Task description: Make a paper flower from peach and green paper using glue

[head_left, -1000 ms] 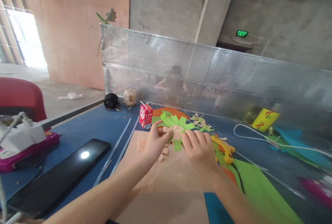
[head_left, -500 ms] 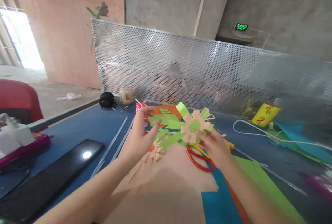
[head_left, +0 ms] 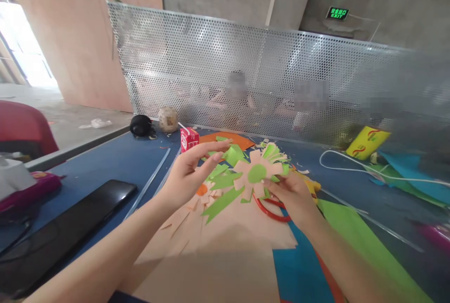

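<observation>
My right hand [head_left: 293, 190] pinches a paper flower [head_left: 257, 173] with peach petals and a green centre, green paper leaves behind it. To its left my left hand [head_left: 193, 172] hovers with fingers stretched and thumb apart, nothing in its grasp. Its fingertips are close to a curled green paper piece [head_left: 235, 154]; whether they touch cannot be told. Under the flower lie scissors with red handles [head_left: 270, 211], their blades hidden. A second paper flower with an orange centre [head_left: 201, 190] rests on peach paper sheets [head_left: 211, 256] below my left hand.
A red drink carton [head_left: 189, 139] and orange paper [head_left: 228, 138] are at the back. Left lies a black phone [head_left: 77, 228]. Right are a yellow packet [head_left: 368, 142], a white cable [head_left: 337, 153] and green paper [head_left: 351, 232]. A perforated metal screen [head_left: 197, 69] closes the far side.
My right hand has brought the flower slightly left and turned it. My left hand has moved toward the green pieces, its fingers now pointing right. The camera view has tilted a little downward.
</observation>
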